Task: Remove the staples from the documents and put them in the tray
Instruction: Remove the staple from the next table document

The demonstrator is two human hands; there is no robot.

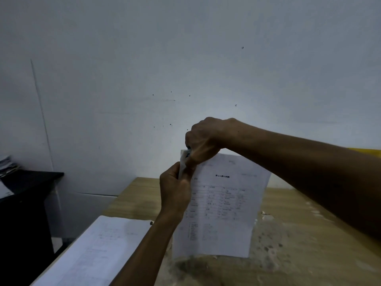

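above the wooden table (299, 234), we hold a printed document (222, 203) upright. our left hand (175, 186) reaches up, fingers curled round its left edge; our right hand (203, 141), wrist bent down, pinches the top-left corner. loose sheets (92, 254) lie at left.

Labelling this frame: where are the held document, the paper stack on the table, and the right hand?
held document (222, 213), head view, middle of printed page.
paper stack (92, 250), head view, top sheet.
right hand (204, 139), head view, back of hand.
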